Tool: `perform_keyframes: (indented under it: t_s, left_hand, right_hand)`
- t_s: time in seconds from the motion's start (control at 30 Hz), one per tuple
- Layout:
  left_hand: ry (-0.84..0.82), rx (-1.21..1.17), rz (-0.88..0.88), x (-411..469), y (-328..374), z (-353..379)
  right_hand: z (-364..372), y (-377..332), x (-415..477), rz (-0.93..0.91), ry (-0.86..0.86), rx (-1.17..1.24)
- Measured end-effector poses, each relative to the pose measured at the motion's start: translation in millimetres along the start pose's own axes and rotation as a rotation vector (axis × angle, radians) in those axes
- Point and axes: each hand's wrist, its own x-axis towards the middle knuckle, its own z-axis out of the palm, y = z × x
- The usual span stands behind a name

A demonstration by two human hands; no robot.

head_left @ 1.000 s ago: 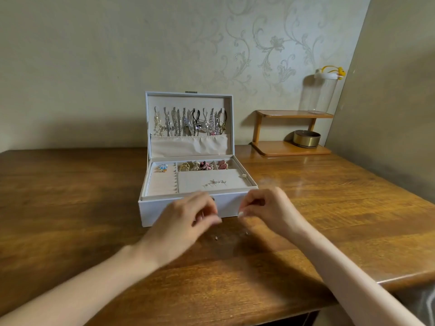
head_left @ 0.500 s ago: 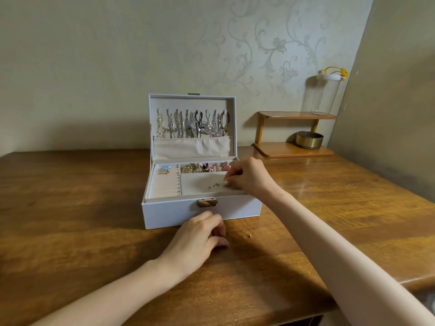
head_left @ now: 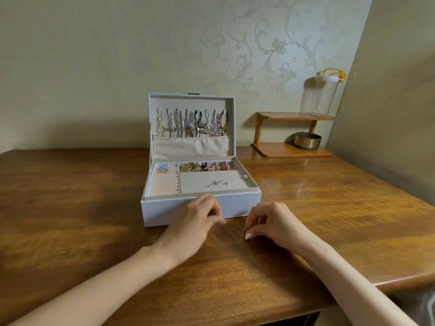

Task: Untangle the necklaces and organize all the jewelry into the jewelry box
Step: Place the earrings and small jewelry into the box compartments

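Couldn't tell if the curled left hand (head_left: 199,223) or right hand (head_left: 274,221) held anything near the white rectangular jewelry box (head_left: 160,212), so something tiny could've slipped loose unnoticed.

I see the box (head_left: 162,211) at table (head_left: 70,208) centre, its lid (head_left: 191,102) upright at the rear. Necklaces (head_left: 191,124) hang in the lid. Left hand (head_left: 197,220) and right hand (head_left: 273,222) lie before the box; shelf (head_left: 292,149) stands behind, right.
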Motion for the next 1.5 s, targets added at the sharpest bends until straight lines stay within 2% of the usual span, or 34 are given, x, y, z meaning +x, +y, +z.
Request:
perform_keyframes:
  t_s: [0.17,0.3,0.37,0.47,0.57,0.63,0.7,0.77,0.87,1.13,1.5]
  left_hand:
    - [0.133,-0.006,-0.071,51.6,-0.2,-26.7]
    - [0.002,0.135,-0.248,78.3,-20.5,-26.6]
    - [-0.051,0.187,-0.281,79.7,-29.9,-22.2]
    - [0.088,0.184,-0.171,71.4,-31.0,-22.6]
    - [0.26,0.238,0.13,50.3,-24.2,-26.6]
    - [0.227,0.311,0.296,30.6,-27.0,-26.3]
    - [0.106,0.384,0.364,12.8,-36.1,-25.0]
    - [-0.022,0.418,0.345,3.0,-42.1,-25.1]
    - [-0.075,0.402,0.292,-0.6,-44.2,-20.7]
    - [0.01,0.442,0.198,-1.2,-42.1,-4.3]
    - [0.064,0.515,0.203,-2.8,-44.9,1.1]
  right_hand:
    - [6.8,4.0,-0.3,-0.038,0.045,0.022]
    - [9.8,7.4,-3.4,-0.092,0.066,-0.009]
    - [9.9,8.5,-4.7,-0.118,0.074,0.013]
    - [8.5,9.3,-5.5,-0.118,0.112,0.119]
    - [7.3,8.8,-6.9,-0.113,0.146,0.193]
    - [6.8,8.3,-7.9,-0.117,0.149,0.188]
    - [6.9,8.0,-8.2,-0.12,0.151,0.171]
    - [8.2,8.2,-8.1,-0.123,0.164,0.162]
    - [10.6,7.9,-8.4,-0.137,0.175,0.159]
    - [10.1,6.0,-9.7,-0.16,0.186,0.165]
    - [11.8,3.2,-11.0,-0.163,0.215,0.168]
